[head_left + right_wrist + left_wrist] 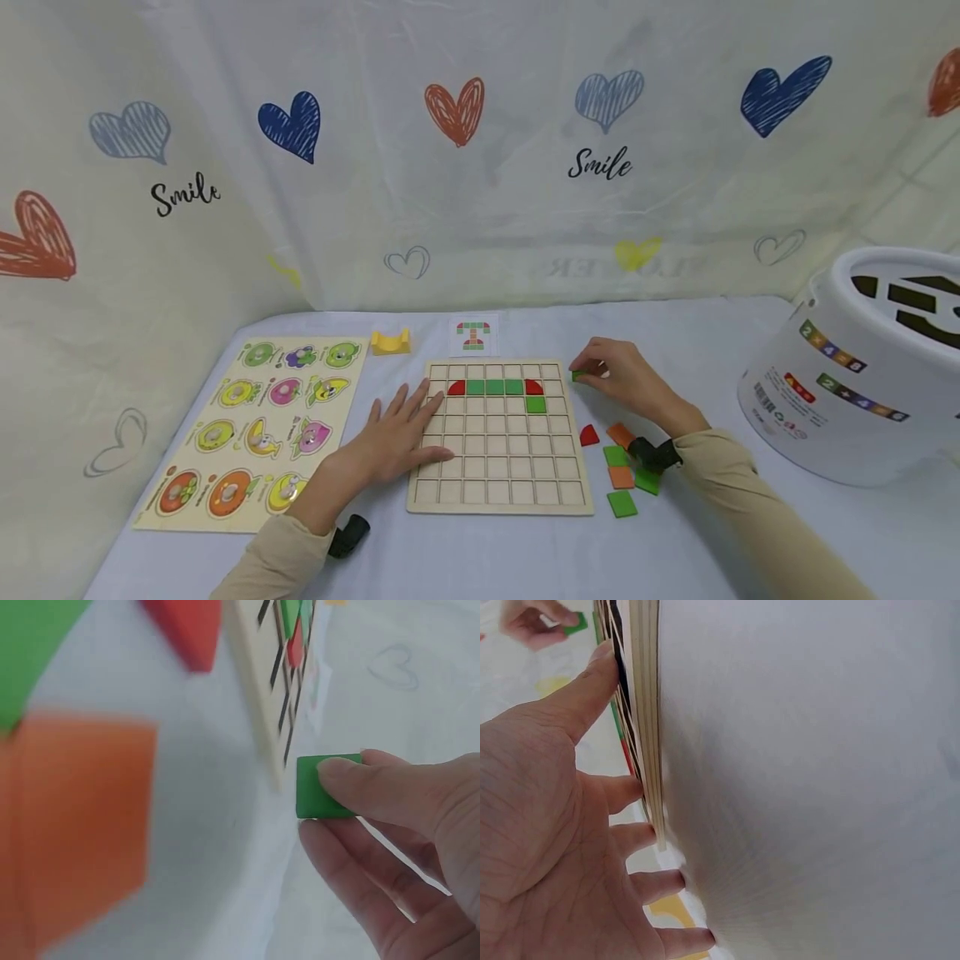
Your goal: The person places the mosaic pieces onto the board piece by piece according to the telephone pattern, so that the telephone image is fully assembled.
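Green and thin, a square tile (309,791) is clamped between the thumb and fingers of the right hand (618,375), held off the grid board (499,446), just beside its far right corner. The left hand (393,437) lies with its fingers spread apart at the left edge of that wooden board, the thumb reaching over its near cells. In the second row from the far edge sit a rounded red piece (456,388), three green squares (494,387) side by side, then another red piece (533,387); a single green square (536,405) sits directly below that last one. Off the board's right side, a loose red piece (589,435) lies near orange squares (621,477) and green ones (622,503), some partly covered in the head view by the black device (654,455) at the right wrist. Beyond the board stands a small card (454,342) with a T-shaped pattern in green, red and orange, and left of it a yellow holder (391,343). A fruit puzzle board (197,523) lies at the left of the white-covered tabletop (675,333), and a white bucket (780,392) is at the far right.
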